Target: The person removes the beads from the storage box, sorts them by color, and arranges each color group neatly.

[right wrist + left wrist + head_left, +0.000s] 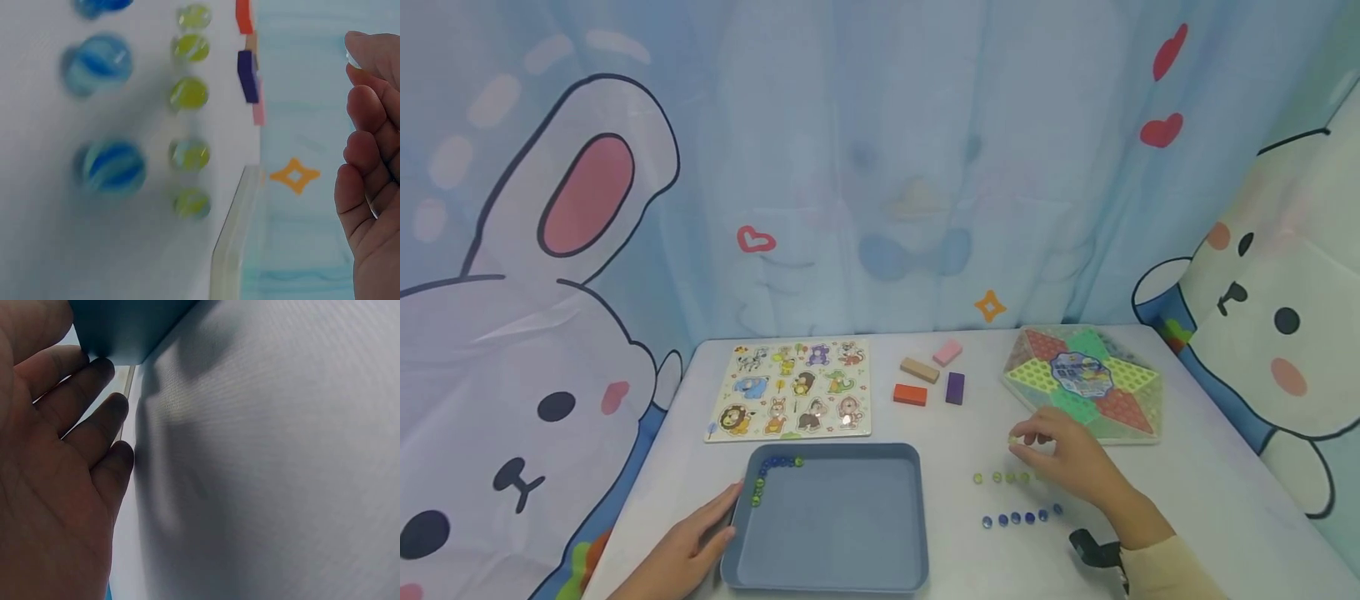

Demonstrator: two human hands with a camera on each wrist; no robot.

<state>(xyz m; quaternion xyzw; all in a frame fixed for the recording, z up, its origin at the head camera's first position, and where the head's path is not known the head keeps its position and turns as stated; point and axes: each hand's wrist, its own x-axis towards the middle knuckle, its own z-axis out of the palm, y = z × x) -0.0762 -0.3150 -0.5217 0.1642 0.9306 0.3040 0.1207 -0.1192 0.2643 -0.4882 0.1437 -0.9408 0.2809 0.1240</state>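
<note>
My left hand (688, 537) rests against the left wall of a blue-grey tray (842, 529); its fingers are extended, and in the left wrist view they reach the tray's side (128, 331). Inside the tray's top left corner, blue marbles (778, 462) and yellow-green marbles (757, 492) form a bent line along two walls. Above the table my right hand (1071, 462) pinches a yellow-green marble (1013, 440) between thumb and index finger; only a sliver of this marble (352, 60) shows in the right wrist view. Below that hand lie a row of yellow-green marbles (997, 477) and a row of blue marbles (1016, 518).
Behind the tray lies an animal puzzle board (790, 387). Orange (910, 394), tan (920, 370), pink (947, 352) and purple (955, 388) blocks sit at the back middle. A patterned hexagonal box (1082, 375) is at the back right, before a printed curtain (880, 167).
</note>
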